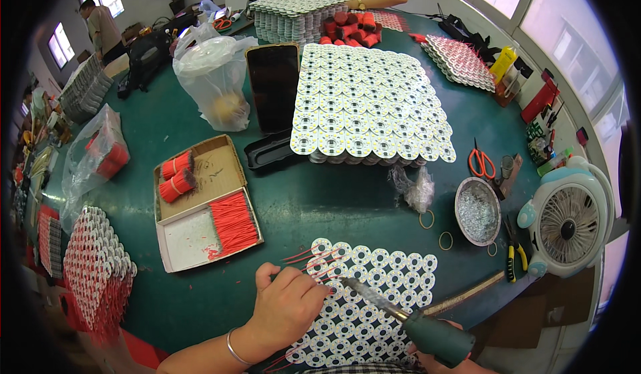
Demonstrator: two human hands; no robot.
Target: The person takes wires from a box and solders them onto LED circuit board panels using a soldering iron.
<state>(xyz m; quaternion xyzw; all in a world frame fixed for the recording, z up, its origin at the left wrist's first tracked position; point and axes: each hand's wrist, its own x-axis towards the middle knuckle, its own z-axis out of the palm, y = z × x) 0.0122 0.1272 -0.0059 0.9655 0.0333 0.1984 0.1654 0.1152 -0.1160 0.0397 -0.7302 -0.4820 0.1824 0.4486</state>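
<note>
My left hand [287, 305], with a bracelet at the wrist, is closed in a pinch over the left part of a panel of round white circuit boards [379, 314]. What its fingertips hold is too small to make out. Several red wires [319, 262] lie across the panel's upper left boards, just beyond those fingers. In my right hand [455, 326], mostly hidden behind the handle, is a soldering iron [434, 337] with a dark green grip. Its tip points left and meets the panel area close to my left fingertips.
Left of the panel, a cardboard box [162, 239] holds red wires. Beyond stand a stack of board panels [374, 100], a phone [272, 87] and a plastic bag [217, 87]. At right are a metal bowl [461, 224], pliers [513, 254], scissors [481, 162] and a fan [567, 220].
</note>
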